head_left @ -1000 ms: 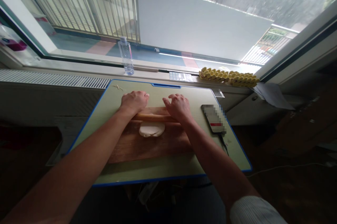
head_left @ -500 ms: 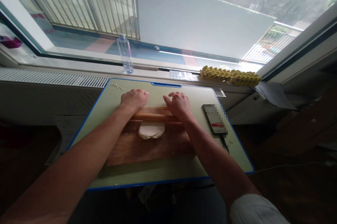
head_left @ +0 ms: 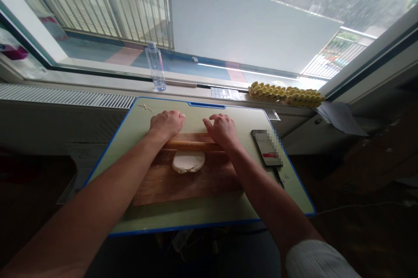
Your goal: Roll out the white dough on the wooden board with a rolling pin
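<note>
Head-worn view, forward and down

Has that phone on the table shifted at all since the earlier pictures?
No. Judged against the table's blue rim, the phone lies in the same place; only the whole view shifts slightly.

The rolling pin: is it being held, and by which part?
It cannot be told: the rolling pin runs under the left hand and right hand, near the wrists, hiding its ends; neither is seen wrapped around it.
</note>
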Action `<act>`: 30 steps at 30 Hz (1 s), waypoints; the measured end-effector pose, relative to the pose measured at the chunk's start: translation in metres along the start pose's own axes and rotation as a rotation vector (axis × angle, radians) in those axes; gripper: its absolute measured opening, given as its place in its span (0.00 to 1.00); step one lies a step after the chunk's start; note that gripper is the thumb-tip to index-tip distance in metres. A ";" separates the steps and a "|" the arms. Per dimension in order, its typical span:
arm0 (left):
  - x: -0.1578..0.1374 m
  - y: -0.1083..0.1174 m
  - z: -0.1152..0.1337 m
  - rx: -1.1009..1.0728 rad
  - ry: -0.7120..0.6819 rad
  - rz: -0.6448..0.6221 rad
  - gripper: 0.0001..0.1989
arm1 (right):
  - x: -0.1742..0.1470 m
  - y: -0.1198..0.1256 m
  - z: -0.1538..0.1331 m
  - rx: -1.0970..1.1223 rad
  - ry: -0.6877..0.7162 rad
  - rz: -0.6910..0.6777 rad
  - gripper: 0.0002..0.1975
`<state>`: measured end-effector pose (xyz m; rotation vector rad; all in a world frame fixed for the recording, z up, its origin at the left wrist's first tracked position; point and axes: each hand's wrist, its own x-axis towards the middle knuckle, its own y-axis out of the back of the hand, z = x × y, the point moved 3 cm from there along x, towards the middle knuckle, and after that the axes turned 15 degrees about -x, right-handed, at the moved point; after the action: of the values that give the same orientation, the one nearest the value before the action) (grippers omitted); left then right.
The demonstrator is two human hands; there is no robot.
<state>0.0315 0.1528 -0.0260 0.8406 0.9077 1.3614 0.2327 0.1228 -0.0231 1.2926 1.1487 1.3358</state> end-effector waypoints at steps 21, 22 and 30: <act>-0.054 0.013 0.009 0.012 -0.238 0.222 0.25 | -0.042 0.008 -0.002 -0.012 0.000 0.155 0.18; -0.057 0.013 0.010 0.012 -0.261 0.245 0.25 | -0.044 0.009 -0.003 -0.014 0.003 0.167 0.18; -0.067 0.014 0.011 0.018 -0.289 0.224 0.24 | -0.055 0.010 -0.004 -0.026 0.027 0.189 0.19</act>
<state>0.0356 0.0865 -0.0057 1.1464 0.6152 1.3791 0.2296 0.0674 -0.0213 1.3950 1.0443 1.5046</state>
